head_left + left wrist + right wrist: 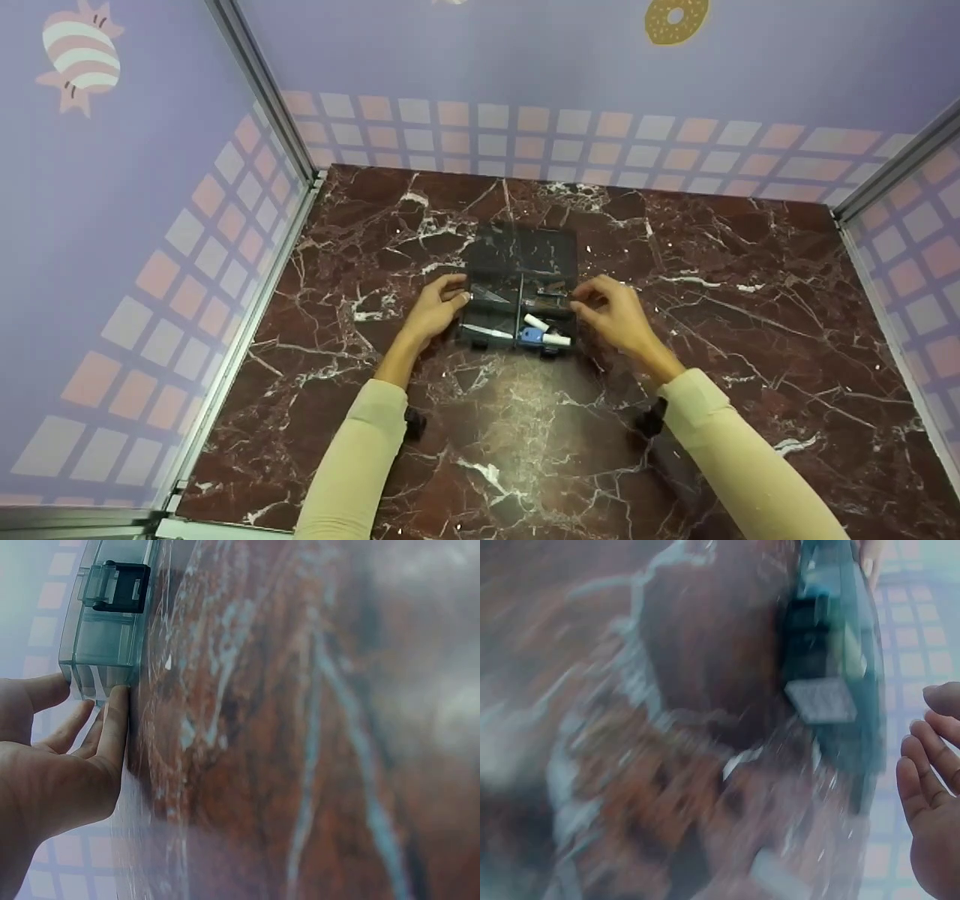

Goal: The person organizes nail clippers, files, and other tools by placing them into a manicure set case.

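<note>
A dark, see-through plastic organizer box (491, 300) sits on the marbled table with its panel-like lid (525, 251) laid back behind it. Its compartments hold white cylindrical pieces (556, 340), a blue piece (531, 335) and a long pale strip (486, 331). My left hand (433, 307) holds the box's left end, thumb at the upper edge and fingers lower on the side. In the left wrist view a black latch (121, 589) shows on the front wall. My right hand (616, 311) is beside the right end, fingers loosely bent; the right wrist view shows it apart from the box.
The reddish-brown marbled table (525, 450) extends around the box. Printed panels enclose it, with a back wall (525, 67) and a left wall (112, 225). Metal rails (270, 97) run along the corners.
</note>
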Demonstrator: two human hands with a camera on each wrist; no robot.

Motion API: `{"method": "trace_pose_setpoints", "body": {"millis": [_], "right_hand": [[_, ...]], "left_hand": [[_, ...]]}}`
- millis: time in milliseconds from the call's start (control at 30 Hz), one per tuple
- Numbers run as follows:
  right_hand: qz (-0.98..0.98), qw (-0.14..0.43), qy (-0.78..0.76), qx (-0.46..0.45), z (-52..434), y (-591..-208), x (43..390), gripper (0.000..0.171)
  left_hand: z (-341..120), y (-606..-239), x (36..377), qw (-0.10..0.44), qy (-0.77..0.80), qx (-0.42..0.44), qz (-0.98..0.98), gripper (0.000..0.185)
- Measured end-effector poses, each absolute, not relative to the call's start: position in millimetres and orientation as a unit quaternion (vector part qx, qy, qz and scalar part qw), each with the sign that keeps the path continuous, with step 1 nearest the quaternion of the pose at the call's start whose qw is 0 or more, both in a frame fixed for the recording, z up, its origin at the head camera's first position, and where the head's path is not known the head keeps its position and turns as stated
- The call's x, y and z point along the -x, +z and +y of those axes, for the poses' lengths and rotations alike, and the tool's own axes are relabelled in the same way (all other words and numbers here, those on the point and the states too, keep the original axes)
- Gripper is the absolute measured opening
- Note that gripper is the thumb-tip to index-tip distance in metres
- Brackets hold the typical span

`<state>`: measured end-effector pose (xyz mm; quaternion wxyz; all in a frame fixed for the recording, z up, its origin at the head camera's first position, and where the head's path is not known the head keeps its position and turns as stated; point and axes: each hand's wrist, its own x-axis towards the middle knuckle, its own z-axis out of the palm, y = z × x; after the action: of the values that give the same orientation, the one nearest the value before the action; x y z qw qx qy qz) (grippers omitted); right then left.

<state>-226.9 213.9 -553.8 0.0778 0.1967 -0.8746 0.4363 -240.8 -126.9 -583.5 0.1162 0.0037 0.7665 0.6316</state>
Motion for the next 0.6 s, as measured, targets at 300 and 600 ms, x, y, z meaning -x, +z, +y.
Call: {"method": "trace_pose_setpoints", "body": {"millis": [300,600], "right_hand": [[-0.885,0.114,0.441,-0.1,267,-580,213,0.014],[-0.896,0.123,0.424,-0.047,296,-603,202,0.015]], "left_hand": [[-126,-585,241,0.118,0.634,-0.002,0.765,0.048],[-126,-585,241,0.115,0.633,0.0,0.765,0.048]]}}
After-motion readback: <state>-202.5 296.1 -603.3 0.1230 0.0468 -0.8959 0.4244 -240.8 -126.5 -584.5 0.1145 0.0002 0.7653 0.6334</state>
